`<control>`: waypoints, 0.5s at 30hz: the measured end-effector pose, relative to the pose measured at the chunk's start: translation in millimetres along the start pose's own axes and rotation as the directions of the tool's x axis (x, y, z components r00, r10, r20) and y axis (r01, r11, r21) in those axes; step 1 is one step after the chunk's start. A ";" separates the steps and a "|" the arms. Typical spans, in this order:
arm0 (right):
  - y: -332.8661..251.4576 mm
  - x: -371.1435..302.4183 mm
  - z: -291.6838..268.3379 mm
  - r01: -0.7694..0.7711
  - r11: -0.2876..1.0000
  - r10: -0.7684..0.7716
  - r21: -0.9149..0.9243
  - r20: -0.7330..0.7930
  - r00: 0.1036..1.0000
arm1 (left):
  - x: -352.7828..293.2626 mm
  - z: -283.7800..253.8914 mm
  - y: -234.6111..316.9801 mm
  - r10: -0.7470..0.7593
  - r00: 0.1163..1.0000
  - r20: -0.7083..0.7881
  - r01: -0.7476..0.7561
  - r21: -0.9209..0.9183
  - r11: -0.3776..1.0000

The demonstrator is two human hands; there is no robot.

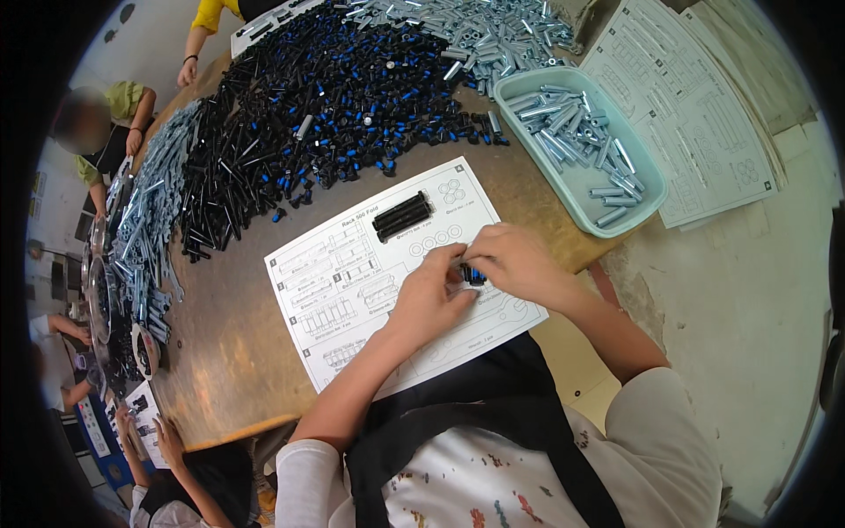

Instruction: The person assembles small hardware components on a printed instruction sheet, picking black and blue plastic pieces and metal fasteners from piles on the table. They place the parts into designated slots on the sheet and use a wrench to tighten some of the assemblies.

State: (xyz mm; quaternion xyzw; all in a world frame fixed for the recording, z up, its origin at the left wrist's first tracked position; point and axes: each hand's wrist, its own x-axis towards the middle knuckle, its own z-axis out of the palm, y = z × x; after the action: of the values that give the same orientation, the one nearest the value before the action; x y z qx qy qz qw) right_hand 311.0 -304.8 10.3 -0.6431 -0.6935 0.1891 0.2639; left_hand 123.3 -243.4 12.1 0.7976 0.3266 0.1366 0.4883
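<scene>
A white printed sheet with part outlines [387,339] lies on the table in front of me. Over its right part my left hand [431,295] and my right hand [518,267] meet, fingertips bent together. Both look closed in a pinch, but whatever is between the fingers is too small or covered to make out. Just under the fingertips, several short black bolts with blue thread patches [474,275] rest on the sheet, partly hidden by the hands. Toward the sheet's upper edge, several long black bolts [403,216] lie side by side.
Beyond the sheet spreads a big heap of black and blue bolts [343,106]. Silvery sleeves [493,35] pile up behind it, and a pale green bin [656,207] holds more. Flat wrenches [154,220] lie left. Stacked printed sheets [687,114] stand right. Other people work along the left.
</scene>
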 end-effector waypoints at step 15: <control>17.2 -33.5 -21.8 -0.043 0.998 0.032 0.047 0.214 0.976 | 2.1 48.1 -7.2 0.196 0.966 -0.167 -0.170 0.157 0.973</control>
State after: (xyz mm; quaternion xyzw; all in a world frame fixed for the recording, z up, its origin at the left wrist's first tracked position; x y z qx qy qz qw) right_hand 339.1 -338.0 13.0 -0.6250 -0.7005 0.2799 0.2008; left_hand 147.9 -273.0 -17.7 0.8412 0.3033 0.2300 0.3839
